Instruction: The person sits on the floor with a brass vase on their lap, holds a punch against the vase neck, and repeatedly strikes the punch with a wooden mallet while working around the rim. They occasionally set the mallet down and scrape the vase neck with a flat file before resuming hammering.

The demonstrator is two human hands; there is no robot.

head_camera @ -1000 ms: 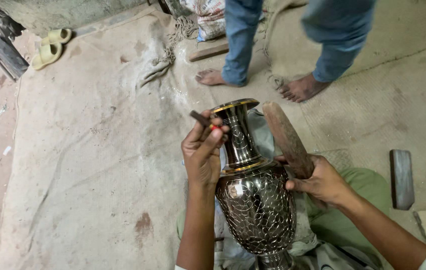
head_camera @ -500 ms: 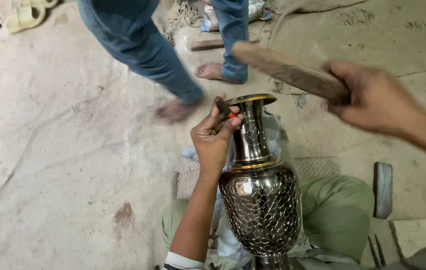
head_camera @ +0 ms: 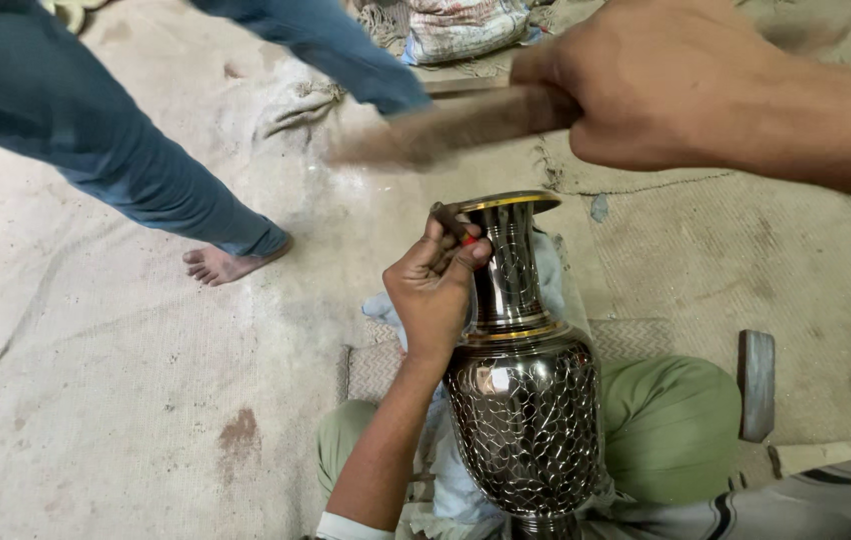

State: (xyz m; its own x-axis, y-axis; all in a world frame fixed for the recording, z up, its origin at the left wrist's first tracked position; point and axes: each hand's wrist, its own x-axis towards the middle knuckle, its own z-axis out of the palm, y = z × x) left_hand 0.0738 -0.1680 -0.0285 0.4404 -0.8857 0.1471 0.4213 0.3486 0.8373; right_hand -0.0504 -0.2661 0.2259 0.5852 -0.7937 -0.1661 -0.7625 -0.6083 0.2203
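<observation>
A shiny dark metal vase (head_camera: 526, 400) with an engraved net pattern and a gold-rimmed mouth stands upright between my knees in green trousers. My left hand (head_camera: 434, 290) holds a small dark chisel (head_camera: 449, 222) with its tip against the vase's neck, just under the rim. My right hand (head_camera: 656, 85) is raised close to the camera and grips a wooden mallet (head_camera: 446, 125), which points left and is blurred by motion above the vase.
A person in blue jeans walks barefoot past on the left, one foot (head_camera: 226, 262) on the worn cloth floor covering. A folded sack (head_camera: 456, 28) lies at the top. A dark flat block (head_camera: 757, 385) rests on the floor at right.
My right hand has lifted the mallet from beside the vase to high above it. The other person has walked from the top right across to the left.
</observation>
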